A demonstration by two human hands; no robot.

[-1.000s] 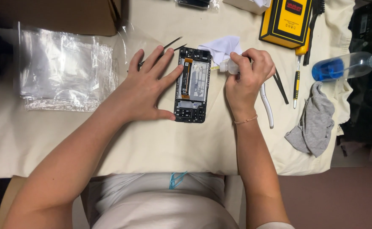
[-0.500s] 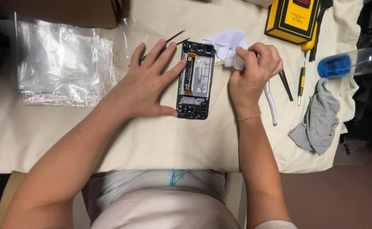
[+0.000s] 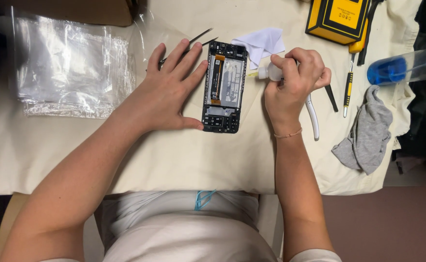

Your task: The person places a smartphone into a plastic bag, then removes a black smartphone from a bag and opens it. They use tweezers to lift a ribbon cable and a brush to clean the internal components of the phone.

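An opened phone frame (image 3: 224, 87) with an orange flex cable lies on the cream cloth (image 3: 174, 155) covering the table. My left hand (image 3: 169, 90) rests flat beside its left edge, fingers spread, thumb touching the lower corner. My right hand (image 3: 295, 80) is closed around a small white bottle (image 3: 270, 73), whose nozzle points toward the phone's right edge without touching it. A white wipe (image 3: 261, 43) lies just behind the bottle. Black tweezers (image 3: 201, 39) poke out from under my left fingers.
Clear plastic bags (image 3: 67, 68) lie at the left. A yellow box (image 3: 337, 19), a yellow-handled screwdriver (image 3: 350, 80), a white tool (image 3: 313, 119), a grey rag (image 3: 366, 131) and a bottle of blue liquid (image 3: 407, 68) sit at the right.
My right hand has shifted slightly away from the phone's upper right edge with the bottle. The left hand stays pressed beside the phone.
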